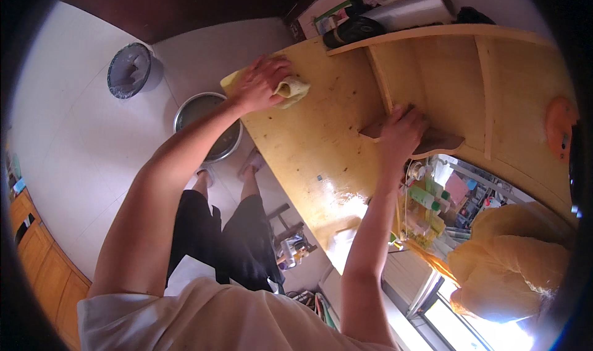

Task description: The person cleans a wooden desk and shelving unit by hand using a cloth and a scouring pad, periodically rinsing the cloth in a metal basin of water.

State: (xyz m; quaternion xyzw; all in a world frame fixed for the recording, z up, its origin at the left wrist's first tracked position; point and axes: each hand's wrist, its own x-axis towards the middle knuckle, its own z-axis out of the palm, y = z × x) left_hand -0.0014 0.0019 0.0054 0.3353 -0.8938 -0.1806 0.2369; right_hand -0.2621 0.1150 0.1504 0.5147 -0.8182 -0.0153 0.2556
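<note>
My left hand [262,82] is closed on a yellow cloth [293,90] and presses it against the far left corner of a yellowish wooden desktop [315,147]. Part of the cloth bunches out beside the fingers. Small dark specks and wet, shiny patches mark the wood. To the right, my right hand [404,132] is closed around a small brown wooden shelf [440,142] with a wavy edge, beside the upright divider [380,76]. Its fingertips are partly hidden behind the shelf.
A round metal basin [179,117] stands on the floor by the desk's left edge, with a lined grey bin [131,71] beyond it. Rolls and black bags [353,31] lie atop the shelving. Bottles [425,198] and an orange cloth cover [513,252] are at the right.
</note>
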